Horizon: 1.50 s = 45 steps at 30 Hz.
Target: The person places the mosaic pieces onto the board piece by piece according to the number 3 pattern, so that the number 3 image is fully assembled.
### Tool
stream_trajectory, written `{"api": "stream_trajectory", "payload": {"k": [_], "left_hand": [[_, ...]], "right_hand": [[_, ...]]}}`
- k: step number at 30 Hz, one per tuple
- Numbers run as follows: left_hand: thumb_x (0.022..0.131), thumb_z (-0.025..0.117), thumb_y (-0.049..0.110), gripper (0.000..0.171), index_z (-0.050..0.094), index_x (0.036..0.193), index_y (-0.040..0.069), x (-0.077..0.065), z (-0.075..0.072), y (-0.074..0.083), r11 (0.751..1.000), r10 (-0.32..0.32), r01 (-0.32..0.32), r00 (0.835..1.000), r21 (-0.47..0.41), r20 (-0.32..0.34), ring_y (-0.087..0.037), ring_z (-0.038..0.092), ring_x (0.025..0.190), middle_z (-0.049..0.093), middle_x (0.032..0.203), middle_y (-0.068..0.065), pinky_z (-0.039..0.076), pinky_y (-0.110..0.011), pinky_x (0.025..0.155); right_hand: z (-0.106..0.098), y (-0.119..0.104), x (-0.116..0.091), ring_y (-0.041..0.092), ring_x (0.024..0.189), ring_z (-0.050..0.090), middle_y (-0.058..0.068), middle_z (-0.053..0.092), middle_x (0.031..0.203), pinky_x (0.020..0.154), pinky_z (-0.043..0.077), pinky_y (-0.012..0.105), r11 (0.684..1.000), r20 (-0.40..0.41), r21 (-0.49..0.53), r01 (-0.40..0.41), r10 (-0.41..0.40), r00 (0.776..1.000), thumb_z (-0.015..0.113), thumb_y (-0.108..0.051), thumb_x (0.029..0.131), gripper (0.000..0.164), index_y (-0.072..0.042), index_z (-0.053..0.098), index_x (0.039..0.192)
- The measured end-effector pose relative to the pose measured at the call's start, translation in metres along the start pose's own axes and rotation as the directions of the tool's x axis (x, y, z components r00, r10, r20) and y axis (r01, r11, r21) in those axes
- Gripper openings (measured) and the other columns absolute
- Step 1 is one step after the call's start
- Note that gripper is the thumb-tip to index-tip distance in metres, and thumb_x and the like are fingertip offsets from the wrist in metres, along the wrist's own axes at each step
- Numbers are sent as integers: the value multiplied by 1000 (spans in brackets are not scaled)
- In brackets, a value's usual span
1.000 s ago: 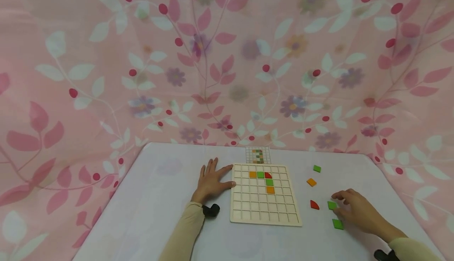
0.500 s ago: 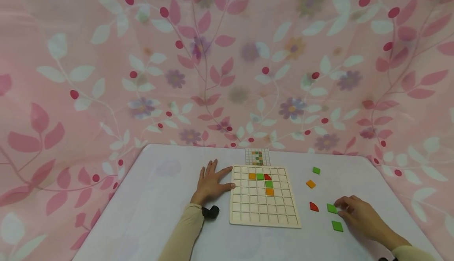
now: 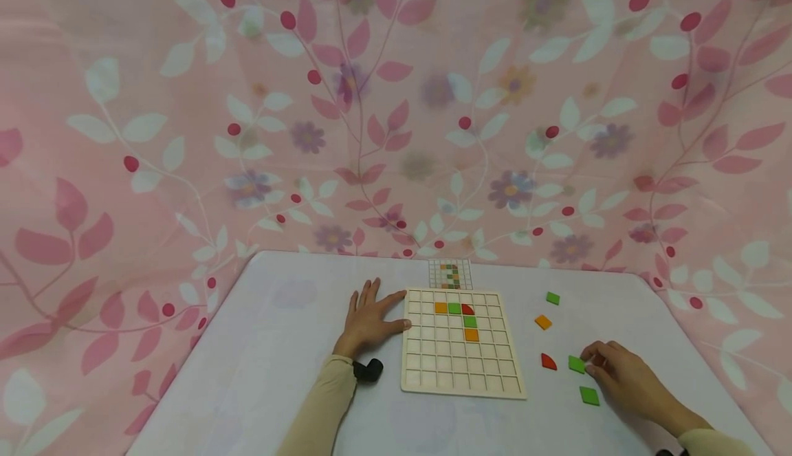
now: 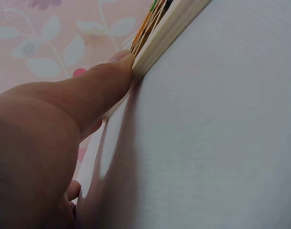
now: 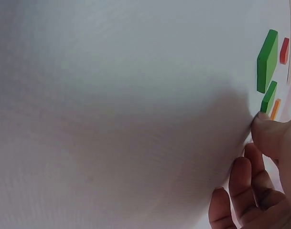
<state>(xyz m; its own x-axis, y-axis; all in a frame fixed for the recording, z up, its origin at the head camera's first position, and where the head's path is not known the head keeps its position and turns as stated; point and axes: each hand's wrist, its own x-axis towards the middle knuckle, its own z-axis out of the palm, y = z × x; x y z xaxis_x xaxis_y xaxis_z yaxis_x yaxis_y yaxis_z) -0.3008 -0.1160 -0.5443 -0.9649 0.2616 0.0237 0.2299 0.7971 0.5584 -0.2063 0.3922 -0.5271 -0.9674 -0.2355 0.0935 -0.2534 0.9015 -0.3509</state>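
Observation:
My left hand (image 3: 367, 322) lies with fingers spread at the left edge of a pale wooden grid board (image 3: 434, 360). Thumb and index fingertip touch that edge; the left wrist view has the thumb (image 4: 100, 86) against the board's side. On the board, an orange tile (image 3: 441, 307), a green tile and a red quarter-round tile (image 3: 467, 309) form a row, with green and orange tiles below the red one. Right of the board, my right hand (image 3: 625, 377) pinches the right corner of a flat green tile (image 3: 576, 364) between thumb and index finger. Its other fingers are bent.
Another green tile (image 3: 589, 396) lies nearer me. A red quarter-round tile (image 3: 548, 361), an orange tile (image 3: 543, 322) and a farther green tile (image 3: 553, 298) lie on the white table (image 3: 297, 346). Behind the board is a printed pattern card (image 3: 450, 274). Floral cloth hangs behind.
My right hand has drawn back from over the green tile to its right corner, and the tile has shifted slightly left. My left hand stays at the board's edge.

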Motion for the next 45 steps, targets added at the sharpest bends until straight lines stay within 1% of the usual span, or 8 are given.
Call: {"api": "stream_trajectory", "payload": {"k": [4,10,17,23,26,35,41,45], "left_hand": [[93,73,59,71,54,157,34,1,-1,0,1000,4,-4,1000,5,-6,-43,7,165,15,177,-21,2,-67,130],[94,73,59,71,53,157,34,3,-4,1,1000,7,-6,1000,18,-19,-44,7,165,16,177,-21,2,-67,130],[94,73,58,70,54,157,33,3,-6,2,1000,2,-2,1000,6,-21,-44,8,165,16,177,-22,2,-67,130],[94,73,57,70,54,157,33,4,-6,0,1000,-1,1,1000,4,-17,-43,8,165,15,177,-22,2,-67,130],[94,73,58,70,53,157,34,5,-4,0,1000,-5,5,1000,17,-11,-43,7,165,15,177,-20,2,-67,131],[93,74,57,70,55,156,32,1,-2,1,1000,5,-5,1000,11,-14,-44,10,164,17,176,-22,4,-67,130],[93,74,56,70,55,156,33,-1,-1,2,1000,-1,1,1000,10,-9,-43,8,165,17,176,-22,3,-67,130],[94,74,56,69,55,156,33,-2,-1,3,1000,-1,1,1000,15,-7,-43,8,165,17,176,-22,3,-67,131]], "right_hand": [[-3,-2,2,-4,77,47,-7,62,92,68,51,21,1000,18,17,-13,13,1000,80,-13,93,18,-13,72,109],[-6,-7,3,-3,80,49,-5,63,94,70,52,22,1000,-9,30,-10,10,1000,87,-24,88,30,-11,73,111],[-7,-9,9,-1,81,52,-3,64,98,71,54,21,998,30,32,-50,49,998,82,-19,92,26,-7,71,112],[-3,-8,11,0,79,48,-2,61,96,70,53,20,999,48,25,-42,41,998,80,-17,94,27,-4,68,114],[0,-7,9,-2,78,47,-3,61,94,69,53,20,999,24,34,-19,18,1000,81,-15,93,27,-3,67,113],[9,-14,7,-6,76,47,-7,62,91,65,50,20,990,-48,134,37,-31,998,80,-9,93,23,-3,67,111],[17,-28,11,-9,80,51,-8,64,94,66,53,21,982,-104,130,139,-126,987,82,-6,91,24,-4,67,109],[19,-42,18,-9,82,53,-8,65,95,68,54,22,981,-93,133,144,-132,987,82,-8,91,24,-6,67,110]]}}
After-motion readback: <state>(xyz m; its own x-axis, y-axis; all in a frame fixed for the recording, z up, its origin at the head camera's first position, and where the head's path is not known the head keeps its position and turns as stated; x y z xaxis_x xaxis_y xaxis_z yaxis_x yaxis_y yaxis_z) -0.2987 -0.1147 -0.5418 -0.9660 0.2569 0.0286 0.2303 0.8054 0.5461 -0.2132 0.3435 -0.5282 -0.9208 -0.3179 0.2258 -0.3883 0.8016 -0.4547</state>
